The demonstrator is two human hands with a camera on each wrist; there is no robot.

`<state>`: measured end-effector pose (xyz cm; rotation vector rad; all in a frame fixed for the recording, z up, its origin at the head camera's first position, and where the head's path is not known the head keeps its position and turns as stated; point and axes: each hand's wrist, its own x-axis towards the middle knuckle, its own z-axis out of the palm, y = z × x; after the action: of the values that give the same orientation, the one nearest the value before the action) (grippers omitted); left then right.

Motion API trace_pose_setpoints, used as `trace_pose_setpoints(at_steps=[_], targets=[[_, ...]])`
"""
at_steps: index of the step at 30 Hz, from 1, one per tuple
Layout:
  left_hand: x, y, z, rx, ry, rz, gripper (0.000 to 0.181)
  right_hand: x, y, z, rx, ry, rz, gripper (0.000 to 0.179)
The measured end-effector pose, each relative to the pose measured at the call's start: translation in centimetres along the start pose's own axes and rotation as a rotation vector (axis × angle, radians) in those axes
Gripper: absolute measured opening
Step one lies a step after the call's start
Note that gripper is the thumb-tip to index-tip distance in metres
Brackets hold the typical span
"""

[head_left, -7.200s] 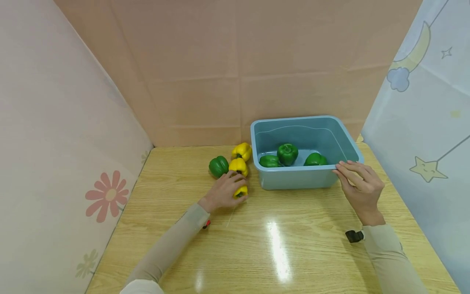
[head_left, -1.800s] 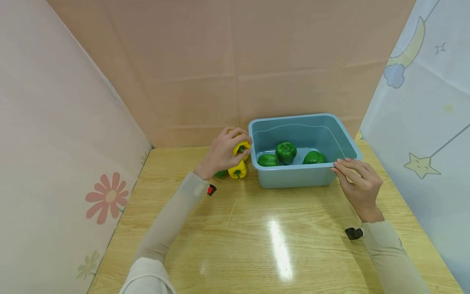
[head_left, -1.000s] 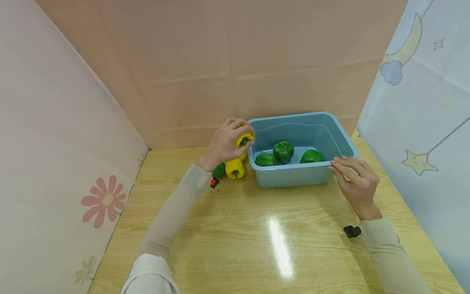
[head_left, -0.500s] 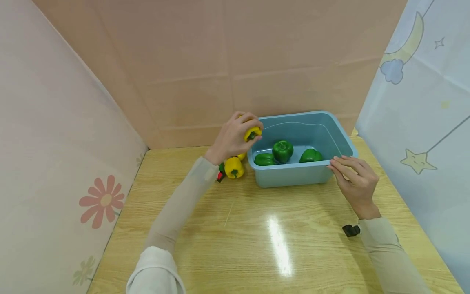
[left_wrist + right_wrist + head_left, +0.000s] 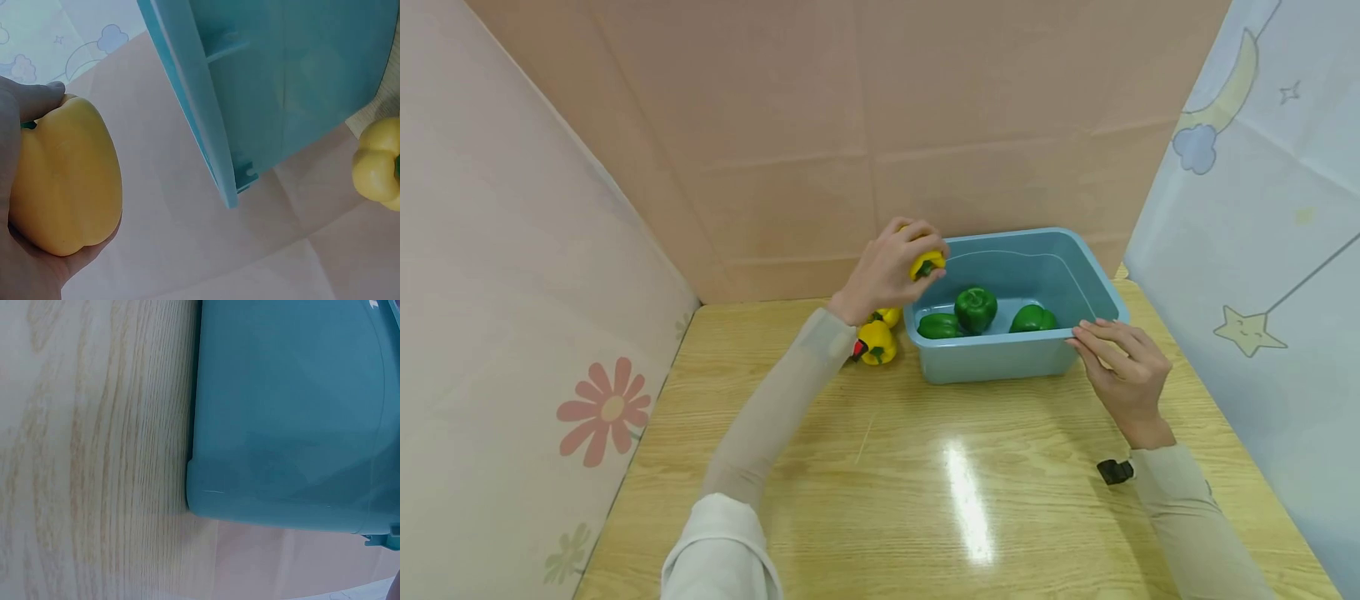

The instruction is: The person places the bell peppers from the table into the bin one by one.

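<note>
My left hand (image 5: pixel 887 271) grips a yellow bell pepper (image 5: pixel 927 264), raised at the left rim of a blue plastic bin (image 5: pixel 992 340). Close up in the left wrist view, thumb and fingers wrap the pepper (image 5: pixel 72 178), its green stem toward the palm. My right hand (image 5: pixel 1123 367) pinches the bin's rim near the front right corner. Three green bell peppers lie inside the bin: one at left (image 5: pixel 939 326), an upright one (image 5: pixel 976 310) and one at right (image 5: pixel 1033 318). The right wrist view shows mostly the bin's outer wall (image 5: pixel 281 425).
Left of the bin, a yellow pepper (image 5: pixel 877 342) sits on the wooden table (image 5: pixel 880 500), another yellow pepper (image 5: pixel 887 317) behind it, partly covered by the left wrist. A tan cloth wall (image 5: pixel 760 167) rises behind, with printed cloth (image 5: pixel 1247 250) at both sides.
Over these seconds my left hand has lifted the yellow pepper from the table and carried it up and right to the bin's left rim. The right hand has stayed on the rim.
</note>
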<state>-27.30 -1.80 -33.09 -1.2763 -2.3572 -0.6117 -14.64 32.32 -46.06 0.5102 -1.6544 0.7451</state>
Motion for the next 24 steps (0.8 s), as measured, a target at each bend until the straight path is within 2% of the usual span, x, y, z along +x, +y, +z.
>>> trace_pose_setpoints(at_steps=[16,19,24], targets=[[2.4,-0.5,0.1,-0.001,-0.005,0.041,0.016,0.2,0.1,0.2,0.016,-0.002,0.01,0.026],[3.0,-0.4,0.5,0.0,-0.014,0.038,0.017,0.6,-0.5,0.1,0.012,-0.002,0.012,0.028],[4.0,-0.1,0.9,0.007,-0.052,-0.005,0.02,1.0,-1.1,0.0,0.002,0.008,0.017,0.032]])
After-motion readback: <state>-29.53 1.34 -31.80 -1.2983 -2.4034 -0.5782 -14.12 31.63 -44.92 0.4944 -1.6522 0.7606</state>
